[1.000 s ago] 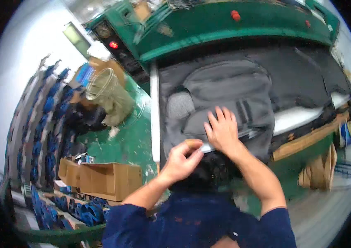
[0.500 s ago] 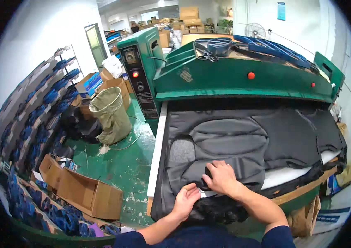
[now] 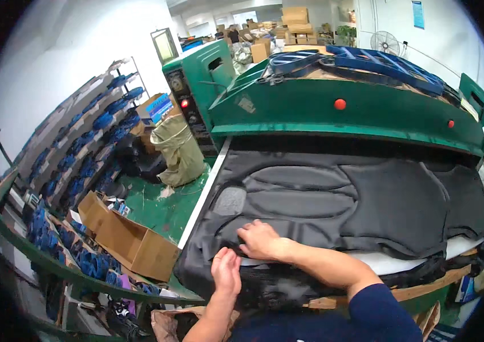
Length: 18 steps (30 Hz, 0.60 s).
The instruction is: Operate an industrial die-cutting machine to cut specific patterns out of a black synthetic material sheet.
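Note:
A black padded seat cover lies on the bed of a green press machine, with stitched oval panels, a grey patch at its left end and white backing showing along the near edge. My right hand bends its fingers down onto the cover's near left edge. Just beside it, my left hand has its fingers pressed together at that same edge. Both appear to pinch the cover, though the fingertips are partly hidden. Shiny black material hangs below the hands.
The press's raised green upper part spans behind the cover, with blue cutting dies on top. A control panel glows red at left. An open cardboard box, an olive sack and shelves of blue dies stand left.
The head view has turned left and tilted. Both hands have moved a little left along the cover's near edge, and the near left corner of the black material now spreads further left.

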Available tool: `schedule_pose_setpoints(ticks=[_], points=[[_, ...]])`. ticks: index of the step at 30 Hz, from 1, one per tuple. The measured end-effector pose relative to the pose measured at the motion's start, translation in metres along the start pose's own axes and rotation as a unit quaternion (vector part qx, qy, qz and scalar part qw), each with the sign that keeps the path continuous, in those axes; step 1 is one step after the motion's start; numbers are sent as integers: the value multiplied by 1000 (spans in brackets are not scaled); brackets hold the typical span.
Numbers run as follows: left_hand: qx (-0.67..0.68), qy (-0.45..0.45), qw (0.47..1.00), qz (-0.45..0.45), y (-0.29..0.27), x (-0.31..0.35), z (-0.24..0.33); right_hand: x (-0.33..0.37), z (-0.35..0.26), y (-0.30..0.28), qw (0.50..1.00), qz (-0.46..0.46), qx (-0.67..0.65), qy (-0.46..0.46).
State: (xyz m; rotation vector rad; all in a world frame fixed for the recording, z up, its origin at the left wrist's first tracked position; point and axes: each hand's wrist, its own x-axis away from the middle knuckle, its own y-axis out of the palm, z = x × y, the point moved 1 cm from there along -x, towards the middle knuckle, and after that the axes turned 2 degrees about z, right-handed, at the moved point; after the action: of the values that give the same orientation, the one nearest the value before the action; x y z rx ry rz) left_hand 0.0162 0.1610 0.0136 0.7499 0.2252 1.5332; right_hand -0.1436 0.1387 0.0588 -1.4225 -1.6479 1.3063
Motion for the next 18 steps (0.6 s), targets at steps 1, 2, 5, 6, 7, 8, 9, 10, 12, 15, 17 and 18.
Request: schedule_pose_setpoints(ticks=[1, 2, 5, 6, 7, 8, 9, 10, 12, 15, 17, 18], points=[[21, -2, 1000, -19, -8, 2, -3, 3, -4, 0, 1000, 0, -15, 2], [44, -2, 998, -33, -22, -2, -5, 2, -10, 3, 999, -4, -32, -1], [40, 2, 999, 8, -5, -1, -10, 4, -2, 1, 999, -5, -44, -15], [49, 0, 998, 29, 5, 4, -9, 5, 0, 1, 999, -9, -47, -13], [32, -11, 997, 71, 18, 10, -8, 6, 3, 2, 999, -8, -45, -11], [44, -1, 998, 32, 13, 7, -9, 6, 2, 0, 999, -7, -49, -13], [51, -13, 998, 37, 9, 7, -11, 6, 1, -2, 999, -6, -52, -15], [59, -24, 997, 40, 6, 7, -13, 8, 1, -4, 997, -19, -71, -16], [67, -19, 997, 42, 6, 6, -14, 5, 3, -5, 997, -29, -77, -15], [61, -39, 997, 0, 14, 8, -9, 8, 6, -3, 993, -50, -104, -19], [47, -47, 997, 49, 18, 2, -10, 2, 9, -3, 993, -63, -101, -21], [47, -53, 996, 52, 15, -3, -9, 2, 11, -1, 993, -62, -99, -20]])
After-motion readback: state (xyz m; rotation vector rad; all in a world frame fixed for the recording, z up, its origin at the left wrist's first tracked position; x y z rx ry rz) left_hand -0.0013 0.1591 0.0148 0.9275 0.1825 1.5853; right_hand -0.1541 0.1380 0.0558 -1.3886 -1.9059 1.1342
